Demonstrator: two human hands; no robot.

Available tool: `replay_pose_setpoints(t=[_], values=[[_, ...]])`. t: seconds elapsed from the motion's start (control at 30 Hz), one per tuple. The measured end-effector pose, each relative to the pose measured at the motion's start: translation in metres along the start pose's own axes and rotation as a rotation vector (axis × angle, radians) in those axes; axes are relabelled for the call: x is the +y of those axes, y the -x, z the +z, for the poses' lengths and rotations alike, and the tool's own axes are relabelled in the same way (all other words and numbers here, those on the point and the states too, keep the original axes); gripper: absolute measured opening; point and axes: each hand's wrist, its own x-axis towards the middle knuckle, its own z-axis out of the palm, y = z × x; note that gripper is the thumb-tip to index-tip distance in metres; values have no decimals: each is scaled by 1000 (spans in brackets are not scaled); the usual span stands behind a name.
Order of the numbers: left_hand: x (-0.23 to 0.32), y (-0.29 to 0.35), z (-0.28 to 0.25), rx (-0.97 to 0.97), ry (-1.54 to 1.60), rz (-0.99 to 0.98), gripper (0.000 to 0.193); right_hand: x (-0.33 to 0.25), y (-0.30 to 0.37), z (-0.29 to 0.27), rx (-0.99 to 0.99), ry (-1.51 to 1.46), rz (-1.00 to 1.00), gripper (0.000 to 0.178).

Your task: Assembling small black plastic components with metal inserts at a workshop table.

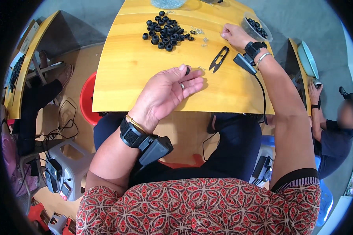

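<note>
Half-open left hand (pixel 165 91) holds a black piece (pixel 188 70)

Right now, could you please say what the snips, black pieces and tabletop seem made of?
Snips: dark, likely metal, from their thin, pointed shape. Black pieces: smooth, perhaps plastic or rubber, judging by soft highlights. Tabletop: yellow, slightly glossy wood or wood-look, with faint grain.

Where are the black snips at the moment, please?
In the head view, the black snips lie right of centre on the yellow table, between the left hand and right hand.
</note>
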Motion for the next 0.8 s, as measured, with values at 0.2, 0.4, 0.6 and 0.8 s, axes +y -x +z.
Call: replay_pose_setpoints(t=[0.2,0.4,0.6,0.8], values=[[-6,0,1,11,-40,24,18,5,7,3,16,-58,-46,15],[-10,1,1,-18,-19,32,16,-15,26,-8,-35,-213,-63,13],[-5,5,-6,13,-31,33,19,-89,95,-10,-13,-240,-259,13],[-7,2,-5,11,-35,42,19,-110,110,17,108,-101,-334,15]])
